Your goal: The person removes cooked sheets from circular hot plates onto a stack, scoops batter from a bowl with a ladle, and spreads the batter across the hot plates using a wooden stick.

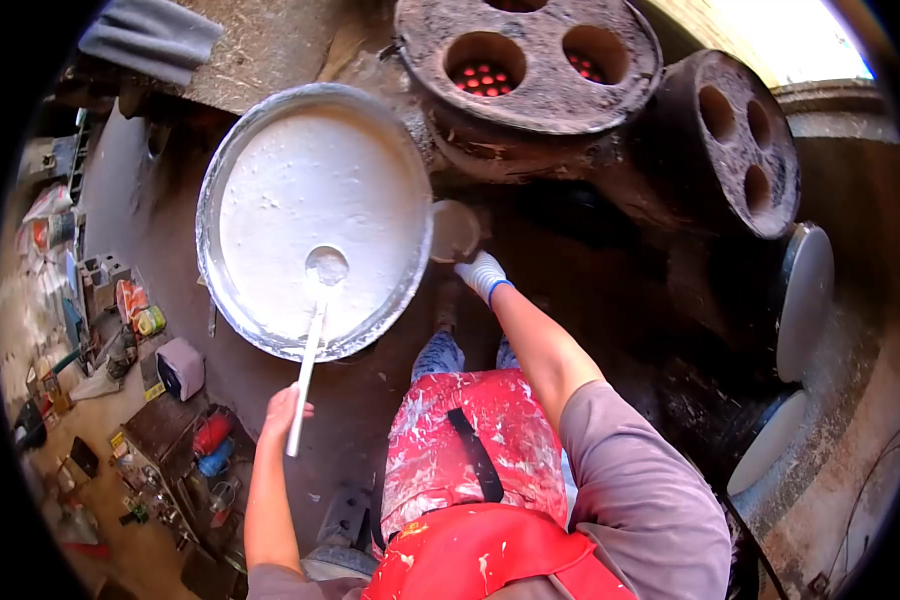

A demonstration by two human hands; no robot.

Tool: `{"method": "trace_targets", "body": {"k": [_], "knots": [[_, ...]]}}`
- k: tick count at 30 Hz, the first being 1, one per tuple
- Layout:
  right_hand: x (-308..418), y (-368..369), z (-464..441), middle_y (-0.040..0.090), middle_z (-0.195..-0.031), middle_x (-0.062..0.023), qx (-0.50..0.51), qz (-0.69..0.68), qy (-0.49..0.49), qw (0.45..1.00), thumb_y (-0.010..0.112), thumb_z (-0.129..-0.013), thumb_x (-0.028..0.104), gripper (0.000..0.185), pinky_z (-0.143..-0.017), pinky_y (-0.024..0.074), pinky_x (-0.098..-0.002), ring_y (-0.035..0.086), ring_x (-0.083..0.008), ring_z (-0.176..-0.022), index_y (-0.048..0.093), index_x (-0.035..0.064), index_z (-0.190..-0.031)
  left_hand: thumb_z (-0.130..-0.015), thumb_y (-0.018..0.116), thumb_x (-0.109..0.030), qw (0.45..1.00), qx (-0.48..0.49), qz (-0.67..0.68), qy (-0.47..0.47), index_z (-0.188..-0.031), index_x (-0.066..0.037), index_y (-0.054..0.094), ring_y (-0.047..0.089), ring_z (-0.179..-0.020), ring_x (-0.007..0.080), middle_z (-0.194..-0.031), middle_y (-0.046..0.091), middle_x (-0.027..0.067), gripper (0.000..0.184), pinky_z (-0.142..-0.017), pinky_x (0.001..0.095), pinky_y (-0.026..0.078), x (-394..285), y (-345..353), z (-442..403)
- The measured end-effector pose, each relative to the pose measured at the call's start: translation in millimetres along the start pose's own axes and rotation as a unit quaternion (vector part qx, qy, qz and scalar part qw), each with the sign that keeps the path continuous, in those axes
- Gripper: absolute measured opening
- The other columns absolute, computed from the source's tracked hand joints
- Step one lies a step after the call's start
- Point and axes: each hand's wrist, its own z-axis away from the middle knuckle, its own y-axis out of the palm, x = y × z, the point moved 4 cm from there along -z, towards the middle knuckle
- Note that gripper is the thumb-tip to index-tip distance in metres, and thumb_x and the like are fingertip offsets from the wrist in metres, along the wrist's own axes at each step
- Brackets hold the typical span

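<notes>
My bare left hand [283,412] is closed around the long pale handle of a ladle [313,350]. The ladle's round bowl rests in thick white batter [300,200], which fills much of a large round metal basin [210,290]. On my right hand [482,274] is a white glove with a blue cuff. Its fingers grip the near edge of a round, brownish, shallow dish-like thing [455,231], blurred and just right of the basin's rim. I cannot make out exactly what this round thing is.
Ahead stands a round stove [530,90] with several openings, red glow showing inside. A second holed cylinder [730,140] tilts to its right. Pale round discs [805,300] lean along the right wall. A grey cloth [152,38] lies far left; household clutter [180,370] stands at left.
</notes>
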Motion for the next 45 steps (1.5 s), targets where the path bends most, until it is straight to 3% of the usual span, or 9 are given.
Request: {"method": "trace_targets", "body": {"k": [4, 9, 17, 28, 32, 34, 39, 43, 45], "knots": [[-5, 10, 18, 0.060, -0.063, -0.0073, 0.189, -0.172, 0.205, 0.945, 0.056, -0.076, 0.017, 0.015, -0.045, 0.0463, -0.0304, 0.056, -0.0145, -0.048, 0.059, 0.0025, -0.078, -0.089, 0.045, -0.033, 0.940, 0.179, 0.289, -0.033, -0.103, -0.004, 0.052, 0.060, -0.064, 0.0179, -0.073, 0.059, 0.0083, 0.033, -0.057, 0.0310, 0.052, -60, 39, 3], [-3, -42, 107, 0.058, -0.066, -0.0070, 0.179, -0.380, 0.254, 0.871, 0.051, -0.079, 0.018, 0.017, -0.041, 0.0420, -0.0239, 0.056, -0.0149, -0.053, 0.054, 0.0024, -0.083, -0.088, 0.049, -0.031, 0.809, 0.239, 0.530, -0.084, -0.099, -0.007, 0.051, 0.052, -0.052, 0.0118, -0.064, 0.052, 0.0028, 0.027, -0.047, 0.0264, 0.046, -97, 84, -77], [36, -94, 307, 0.047, -0.054, 0.0016, 0.087, -0.284, 0.173, 0.939, 0.045, -0.088, 0.033, 0.027, -0.035, 0.0316, -0.0214, 0.039, -0.0072, -0.039, 0.055, 0.0081, -0.084, -0.086, 0.051, -0.024, 0.965, 0.054, 0.256, 0.011, -0.084, -0.004, 0.050, 0.037, -0.036, 0.0082, -0.053, 0.045, 0.0011, 0.020, -0.033, 0.0247, 0.031, -86, 15, -25], [28, -150, 362, 0.052, -0.059, -0.0004, 0.008, -0.208, 0.038, 0.977, 0.042, -0.091, 0.021, 0.031, -0.037, 0.0315, -0.0193, 0.040, -0.0058, -0.039, 0.046, 0.0043, -0.116, -0.090, 0.043, -0.015, 0.917, -0.080, 0.260, 0.291, -0.114, -0.001, 0.047, 0.030, -0.035, 0.0020, -0.053, 0.038, -0.0017, 0.028, -0.030, 0.0155, 0.026, -145, -119, 262], [50, -163, 369, 0.049, -0.058, -0.0001, -0.013, -0.067, 0.053, 0.996, 0.042, -0.090, 0.015, 0.033, -0.041, 0.0368, -0.0227, 0.045, -0.0074, -0.044, 0.044, 0.0082, -0.122, -0.089, 0.045, -0.014, 0.910, -0.054, 0.303, 0.278, -0.107, -0.005, 0.050, 0.030, -0.036, 0.0031, -0.053, 0.037, -0.0043, 0.020, -0.031, 0.0185, 0.023, -147, -91, 166], [93, -161, 380, 0.054, -0.059, -0.0067, -0.006, 0.060, -0.096, 0.994, 0.045, -0.088, 0.017, 0.035, -0.047, 0.0423, -0.0284, 0.054, -0.0160, -0.049, 0.044, 0.0095, -0.122, -0.087, 0.046, -0.013, 0.917, -0.079, 0.244, 0.306, -0.092, -0.007, 0.054, 0.032, -0.036, 0.0048, -0.049, 0.035, -0.0047, 0.010, -0.030, 0.0212, 0.024, -150, -64, 86], [189, -116, 351, 0.059, -0.068, -0.0168, -0.012, 0.340, -0.198, 0.919, 0.048, -0.083, 0.022, 0.036, -0.055, 0.0458, -0.0428, 0.058, -0.0332, -0.062, 0.046, 0.0083, -0.116, -0.084, 0.047, -0.026, 0.958, -0.175, 0.042, 0.225, -0.087, -0.004, 0.057, 0.054, -0.044, 0.0225, -0.058, 0.054, 0.0119, 0.024, -0.042, 0.0355, 0.043, -139, -20, -60], [202, -55, 287, 0.059, -0.067, -0.0174, 0.009, 0.384, -0.245, 0.890, 0.048, -0.082, 0.019, 0.018, -0.055, 0.0455, -0.0438, 0.058, -0.0349, -0.061, 0.053, 0.0038, -0.091, -0.083, 0.043, -0.028, 0.984, -0.125, -0.097, 0.080, -0.099, -0.006, 0.061, 0.056, -0.097, 0.0348, -0.101, 0.058, 0.0209, 0.033, -0.079, 0.0429, 0.045, -133, 7, -56], [214, -40, 282, 0.059, -0.067, -0.0178, 0.027, 0.363, -0.266, 0.893, 0.050, -0.080, 0.018, 0.017, -0.056, 0.0460, -0.0434, 0.058, -0.0352, -0.062, 0.055, 0.0037, -0.087, -0.082, 0.043, -0.027, 0.996, -0.058, -0.022, 0.058, -0.093, -0.003, 0.062, 0.062, -0.077, 0.0338, -0.086, 0.062, 0.0215, 0.033, -0.072, 0.0419, 0.048, -121, 28, -78]]}}
